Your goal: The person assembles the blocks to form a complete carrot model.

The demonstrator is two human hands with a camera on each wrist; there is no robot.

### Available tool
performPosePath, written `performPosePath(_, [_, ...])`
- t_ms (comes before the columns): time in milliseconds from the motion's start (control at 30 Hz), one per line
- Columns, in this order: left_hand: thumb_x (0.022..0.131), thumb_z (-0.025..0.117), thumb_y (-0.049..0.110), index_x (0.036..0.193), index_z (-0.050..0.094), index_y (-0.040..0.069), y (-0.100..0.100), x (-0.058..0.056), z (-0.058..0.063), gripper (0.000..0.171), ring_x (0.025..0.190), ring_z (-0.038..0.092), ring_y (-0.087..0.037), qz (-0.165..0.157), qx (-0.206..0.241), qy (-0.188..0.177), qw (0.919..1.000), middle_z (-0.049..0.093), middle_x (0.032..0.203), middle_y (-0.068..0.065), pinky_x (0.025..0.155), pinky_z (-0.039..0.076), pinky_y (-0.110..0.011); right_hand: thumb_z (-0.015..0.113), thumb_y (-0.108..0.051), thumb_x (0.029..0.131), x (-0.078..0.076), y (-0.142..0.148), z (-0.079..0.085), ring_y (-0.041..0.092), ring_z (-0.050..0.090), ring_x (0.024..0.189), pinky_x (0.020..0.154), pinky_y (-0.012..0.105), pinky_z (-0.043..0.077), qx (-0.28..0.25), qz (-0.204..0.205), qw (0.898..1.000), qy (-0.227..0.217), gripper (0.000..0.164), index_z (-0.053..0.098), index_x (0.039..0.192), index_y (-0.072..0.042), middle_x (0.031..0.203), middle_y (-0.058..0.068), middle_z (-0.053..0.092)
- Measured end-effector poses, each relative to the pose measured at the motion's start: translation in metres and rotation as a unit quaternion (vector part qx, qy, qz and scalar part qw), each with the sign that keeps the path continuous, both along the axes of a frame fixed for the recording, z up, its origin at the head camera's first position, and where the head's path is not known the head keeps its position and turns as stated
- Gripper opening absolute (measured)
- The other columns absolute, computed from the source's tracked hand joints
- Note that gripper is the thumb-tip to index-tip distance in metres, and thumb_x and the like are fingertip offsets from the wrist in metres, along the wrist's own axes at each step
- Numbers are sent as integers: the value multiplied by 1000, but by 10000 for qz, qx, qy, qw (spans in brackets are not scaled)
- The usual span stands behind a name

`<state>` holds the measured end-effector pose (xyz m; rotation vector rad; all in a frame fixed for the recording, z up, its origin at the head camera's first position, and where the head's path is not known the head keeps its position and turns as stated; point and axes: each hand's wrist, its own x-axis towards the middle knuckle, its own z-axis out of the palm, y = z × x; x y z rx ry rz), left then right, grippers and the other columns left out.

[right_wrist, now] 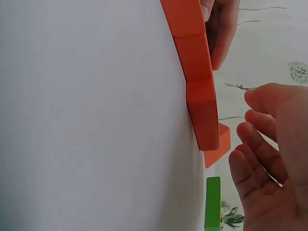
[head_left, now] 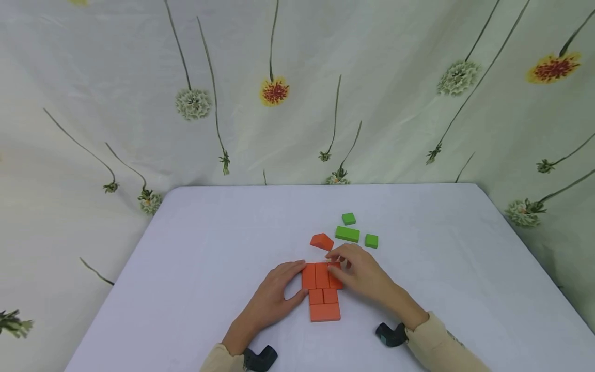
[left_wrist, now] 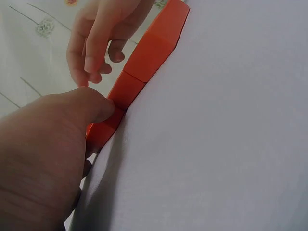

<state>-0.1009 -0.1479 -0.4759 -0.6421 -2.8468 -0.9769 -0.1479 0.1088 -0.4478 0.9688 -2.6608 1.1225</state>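
Several orange blocks lie fitted together flat on the table. Three tall blocks (head_left: 322,276) form the far row, two small blocks (head_left: 323,296) come below them, and a wide block (head_left: 325,312) lies nearest. My left hand (head_left: 273,297) rests along the left side of this group, thumb and fingers spread and touching its edge; the left wrist view shows the thumb against the side of an orange block (left_wrist: 149,53). My right hand (head_left: 367,273) hovers over the group's far right corner. In the right wrist view its fingers (right_wrist: 260,175) are loosely bent, apart from the thumb, with nothing between them.
Just beyond the group lies a loose orange block (head_left: 322,241) with slanted sides. Farther right are a long green block (head_left: 347,234) and two small ones, one behind (head_left: 348,218) and one to the right (head_left: 371,241). A flower-patterned cloth (head_left: 386,103) hangs behind the white table (head_left: 223,232).
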Motion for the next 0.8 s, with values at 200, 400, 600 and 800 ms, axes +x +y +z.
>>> performPosePath(200, [94,76,30,149,55,13,1,1,0,61,140,51,-22,-27,-34,85,10000,59,149,-1,116,46,-46,76,-13,93,-21,-3,-4,15,62,94,79,27,58,176,-609,9975,-326,28,71,120,-9,108,0,70])
performPosePath(400, [95,76,34,150,54,14,1,0,0,62,141,50,-20,41,-79,9,10000,58,150,0,117,45,-45,78,-17,92,-37,-11,-4,15,59,90,78,29,56,562,-1049,9922,-362,36,70,126,-8,105,2,70])
performPosePath(600, [95,75,33,150,54,14,0,0,-1,62,142,50,-20,-5,-24,-14,10000,58,150,0,117,44,-45,78,-21,92,-44,-16,-7,15,56,87,74,29,52,886,-1147,9885,-438,37,71,126,-8,105,2,68])
performPosePath(800, [95,75,33,150,54,13,0,0,0,62,141,50,-20,-13,-18,10,10000,58,150,-1,117,44,-45,79,-21,92,-47,-18,-9,16,56,88,77,30,53,1079,-1146,9867,-403,37,72,125,-7,106,3,67])
